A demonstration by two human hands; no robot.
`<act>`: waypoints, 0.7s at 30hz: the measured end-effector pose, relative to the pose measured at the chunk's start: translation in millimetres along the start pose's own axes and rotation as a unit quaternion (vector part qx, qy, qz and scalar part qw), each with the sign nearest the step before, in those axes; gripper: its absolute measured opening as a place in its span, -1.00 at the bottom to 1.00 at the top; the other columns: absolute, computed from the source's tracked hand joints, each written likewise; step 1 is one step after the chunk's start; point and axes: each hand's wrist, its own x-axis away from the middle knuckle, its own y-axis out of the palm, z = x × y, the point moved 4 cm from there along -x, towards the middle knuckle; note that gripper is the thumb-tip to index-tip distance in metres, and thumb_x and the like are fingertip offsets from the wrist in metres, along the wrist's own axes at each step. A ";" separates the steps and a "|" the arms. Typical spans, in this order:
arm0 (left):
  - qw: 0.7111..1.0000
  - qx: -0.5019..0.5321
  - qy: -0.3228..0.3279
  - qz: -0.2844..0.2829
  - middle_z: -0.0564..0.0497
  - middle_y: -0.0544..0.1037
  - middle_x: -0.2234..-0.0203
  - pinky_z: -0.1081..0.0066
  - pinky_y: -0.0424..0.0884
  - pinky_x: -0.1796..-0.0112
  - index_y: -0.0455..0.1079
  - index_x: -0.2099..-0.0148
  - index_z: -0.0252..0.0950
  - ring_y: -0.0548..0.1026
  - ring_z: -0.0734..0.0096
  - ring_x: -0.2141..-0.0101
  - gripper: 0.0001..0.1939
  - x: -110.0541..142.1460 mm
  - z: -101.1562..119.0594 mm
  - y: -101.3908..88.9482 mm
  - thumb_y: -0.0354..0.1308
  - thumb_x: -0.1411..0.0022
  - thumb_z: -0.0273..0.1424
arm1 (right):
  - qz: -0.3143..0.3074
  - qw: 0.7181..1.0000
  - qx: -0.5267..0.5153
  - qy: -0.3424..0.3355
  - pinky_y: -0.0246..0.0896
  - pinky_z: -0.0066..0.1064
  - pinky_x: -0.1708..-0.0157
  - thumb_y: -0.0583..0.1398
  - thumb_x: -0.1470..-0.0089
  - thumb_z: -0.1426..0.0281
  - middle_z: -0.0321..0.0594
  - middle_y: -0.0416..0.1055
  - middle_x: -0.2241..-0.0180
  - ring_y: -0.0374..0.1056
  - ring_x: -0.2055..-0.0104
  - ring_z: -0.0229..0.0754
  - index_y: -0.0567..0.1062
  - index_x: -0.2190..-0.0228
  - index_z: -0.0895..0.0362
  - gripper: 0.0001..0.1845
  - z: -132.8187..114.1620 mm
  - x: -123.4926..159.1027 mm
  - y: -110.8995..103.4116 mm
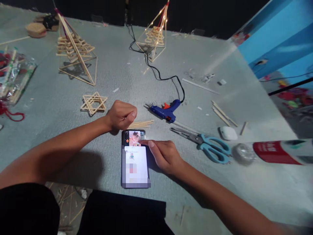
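1. Phone [136, 160]: lying flat, just left of the right hand [165, 154].
2. Right hand: loosely half-open, index finger at the phone, grasping nothing.
3. Left hand [122, 115]: curled fist; cannot tell whether anything's inside.
4. Glue gun [162, 112]: beyond the right hand.

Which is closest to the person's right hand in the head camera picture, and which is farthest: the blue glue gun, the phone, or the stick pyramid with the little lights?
From the right hand:
1. Phone: just left, under its pointing finger.
2. Blue glue gun: a bit beyond the hand.
3. Lit stick pyramid: way at the back.
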 end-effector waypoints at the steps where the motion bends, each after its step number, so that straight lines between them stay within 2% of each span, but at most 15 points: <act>1: 1.000 -0.003 -0.001 -0.002 0.15 0.24 0.70 0.38 0.09 0.55 0.15 0.52 -0.23 0.17 0.52 0.67 -0.64 0.1 -0.2 0.3 -0.10 -0.37 -0.46 | 0.000 1.000 -0.002 0.001 0.19 -0.45 0.53 -0.03 -0.45 0.38 -0.24 0.56 0.46 0.36 0.57 -0.34 0.59 0.00 0.22 -0.58 0.1 0.0 -0.7; 4: 1.000 -0.006 -0.004 -0.004 0.14 0.25 0.70 0.38 0.11 0.56 0.15 0.52 -0.22 0.18 0.52 0.67 -0.65 0.2 -1.1 0.8 -0.11 -0.37 -0.46 | -0.010 0.999 -0.024 -0.035 0.19 -0.44 0.52 -0.05 -0.44 0.38 -0.23 0.54 0.47 0.36 0.57 -0.33 0.60 0.02 0.24 -0.55 -2.9 -1.4 -3.2; 7: 1.000 -0.007 -0.003 -0.009 0.14 0.26 0.70 0.39 0.11 0.55 0.15 0.51 -0.22 0.19 0.52 0.66 -0.65 -0.7 -1.8 2.1 -0.11 -0.36 -0.47 | -0.055 0.991 -0.053 -0.108 0.17 -0.43 0.52 -0.01 -0.41 0.31 -0.31 0.44 0.58 0.30 0.59 -0.32 0.66 0.15 0.16 -0.55 -9.3 -2.3 -2.6; 9: 1.000 -0.012 0.001 -0.024 0.14 0.26 0.69 0.39 0.12 0.55 0.15 0.52 -0.22 0.20 0.52 0.66 -0.66 -1.9 -1.6 4.0 -0.10 -0.34 -0.48 | -0.075 0.987 -0.055 -0.128 0.13 -0.42 0.53 0.02 -0.38 0.29 -0.35 0.38 0.63 0.26 0.61 -0.32 0.68 0.22 0.13 -0.56 -11.5 -2.4 -1.5; 11: 0.999 -0.020 0.003 -0.046 0.15 0.24 0.69 0.39 0.13 0.54 0.14 0.53 -0.22 0.18 0.52 0.65 -0.67 -3.4 -0.8 6.3 -0.09 -0.32 -0.48 | -0.060 0.992 -0.039 -0.101 0.10 -0.42 0.54 0.02 -0.39 0.34 -0.33 0.40 0.62 0.26 0.62 -0.33 0.68 0.22 0.16 -0.57 -9.6 -3.1 -1.9; 15: 0.997 -0.042 -0.011 -0.071 0.16 0.19 0.71 0.40 0.11 0.55 0.13 0.54 -0.23 0.16 0.53 0.66 -0.66 -6.2 -1.0 8.9 -0.08 -0.32 -0.46 | 0.010 1.000 0.001 0.004 0.09 -0.44 0.55 -0.03 -0.43 0.43 -0.27 0.49 0.54 0.29 0.63 -0.35 0.63 0.09 0.22 -0.57 -0.9 -3.1 -5.8; 21: 0.997 -0.025 -0.017 -0.070 0.16 0.23 0.71 0.40 0.12 0.56 0.15 0.54 -0.23 0.19 0.53 0.67 -0.65 -5.5 -2.6 9.0 -0.07 -0.34 -0.46 | 0.034 0.999 -0.006 0.032 0.11 -0.47 0.58 -0.03 -0.44 0.38 -0.33 0.42 0.60 0.28 0.65 -0.35 0.64 0.10 0.20 -0.57 1.4 -4.1 -8.0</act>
